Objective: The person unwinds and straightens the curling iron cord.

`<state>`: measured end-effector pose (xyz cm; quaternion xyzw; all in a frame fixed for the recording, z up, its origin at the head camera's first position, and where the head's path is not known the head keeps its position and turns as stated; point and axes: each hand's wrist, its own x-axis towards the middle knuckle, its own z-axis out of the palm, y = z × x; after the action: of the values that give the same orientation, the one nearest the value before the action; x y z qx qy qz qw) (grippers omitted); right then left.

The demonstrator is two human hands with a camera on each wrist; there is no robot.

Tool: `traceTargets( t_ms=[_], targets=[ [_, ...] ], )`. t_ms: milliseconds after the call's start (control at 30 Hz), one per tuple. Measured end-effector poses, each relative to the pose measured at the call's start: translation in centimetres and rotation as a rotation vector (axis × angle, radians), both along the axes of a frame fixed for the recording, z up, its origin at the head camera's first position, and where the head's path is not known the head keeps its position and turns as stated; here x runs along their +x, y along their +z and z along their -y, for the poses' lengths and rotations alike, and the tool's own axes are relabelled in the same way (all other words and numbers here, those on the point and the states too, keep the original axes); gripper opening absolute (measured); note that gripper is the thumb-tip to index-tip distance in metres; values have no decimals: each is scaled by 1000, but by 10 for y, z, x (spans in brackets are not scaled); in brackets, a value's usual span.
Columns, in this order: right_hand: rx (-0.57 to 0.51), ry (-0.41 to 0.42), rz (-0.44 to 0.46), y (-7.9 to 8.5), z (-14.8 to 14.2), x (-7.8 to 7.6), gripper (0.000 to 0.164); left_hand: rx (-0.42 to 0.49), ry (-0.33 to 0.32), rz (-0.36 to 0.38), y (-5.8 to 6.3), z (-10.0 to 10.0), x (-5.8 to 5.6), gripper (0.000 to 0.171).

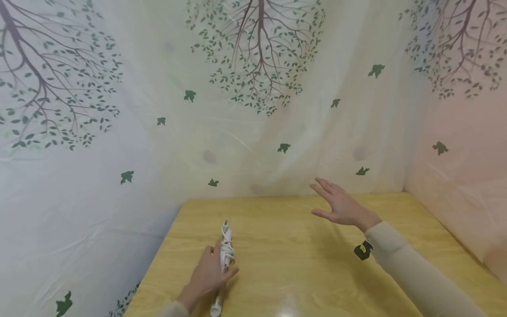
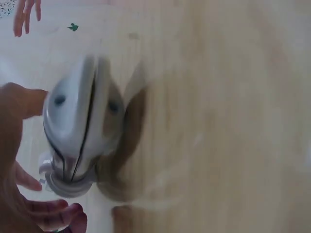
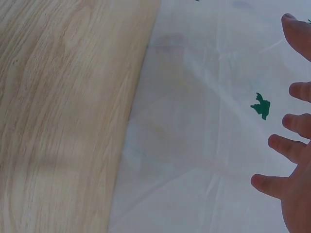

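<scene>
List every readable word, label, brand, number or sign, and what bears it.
No readable text.
White wand-shaped appliance with coiled white cord: any marking too small or blurred.
Small black device with yellow patch: too small to tell.
Pale printed sheet: trees, green shapes, no lettering.

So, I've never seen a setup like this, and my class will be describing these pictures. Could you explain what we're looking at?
There is no robot here, just a person's two bare hands. The large picture comes from a camera on the head, looking forward and down; the other two come from cameras worn on the wrists. The left hand is around a white appliance, with its cord wound up. Whether it grips the appliance firmly, or whether the appliance touches the wooden table, I can't tell. The right hand is above the table, fingers spread, holding nothing. Behind hangs a sheet printed with trees and leaves.
</scene>
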<state>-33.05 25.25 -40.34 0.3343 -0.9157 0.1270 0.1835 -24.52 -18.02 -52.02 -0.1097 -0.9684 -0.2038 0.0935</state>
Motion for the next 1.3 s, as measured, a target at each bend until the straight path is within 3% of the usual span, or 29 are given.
traceTargets(
  t_ms=[167, 333, 633, 867, 1300],
  targets=[
    [-29, -3, 39, -3, 0, 3, 79, 41, 35, 128, -2, -2, 12, 108],
    [-38, -2, 44, -8, -1, 7, 78, 57, 47, 142, -3, -2, 16, 104],
    [-46, -33, 83, -13, 1, 16, 78, 70, -2, 69, -1, 3, 19, 67],
    [-56, -48, 106, -22, 1, 22, 76, 27, -19, 14, -2, 7, 17, 61],
    [-72, -50, 85, -30, 1, 22, 75, 33, -32, -21, -2, 11, 7, 55]
  ],
)
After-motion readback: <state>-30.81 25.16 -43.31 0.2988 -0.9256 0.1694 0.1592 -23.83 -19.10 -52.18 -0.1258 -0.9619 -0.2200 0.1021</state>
